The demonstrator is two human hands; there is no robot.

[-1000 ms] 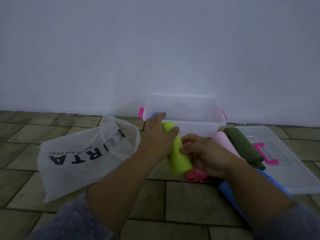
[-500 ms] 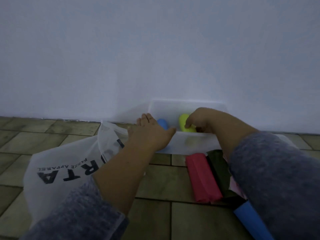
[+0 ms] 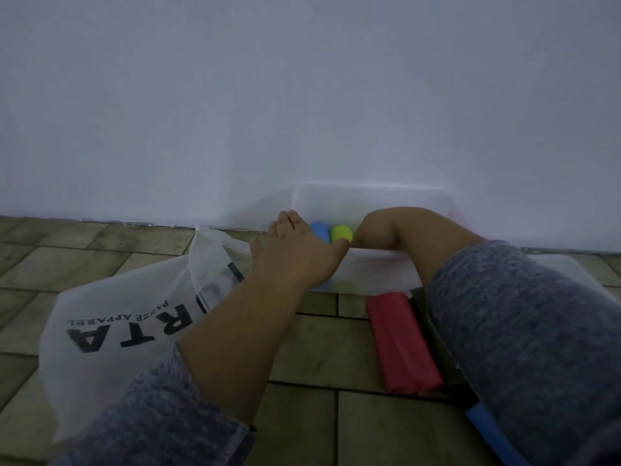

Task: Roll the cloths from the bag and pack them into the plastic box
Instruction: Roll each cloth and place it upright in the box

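Since a second ago the lime-green roll has gone from between the hands into the plastic box, just beside a blue roll. From the head view, the left hand rests flat on the box's near left corner, fingers straight, holding nothing. The right hand dips inside, fingers hidden, so I cannot tell its grip. Packing is under way; the next move is probably to lift the red roll off the floor.
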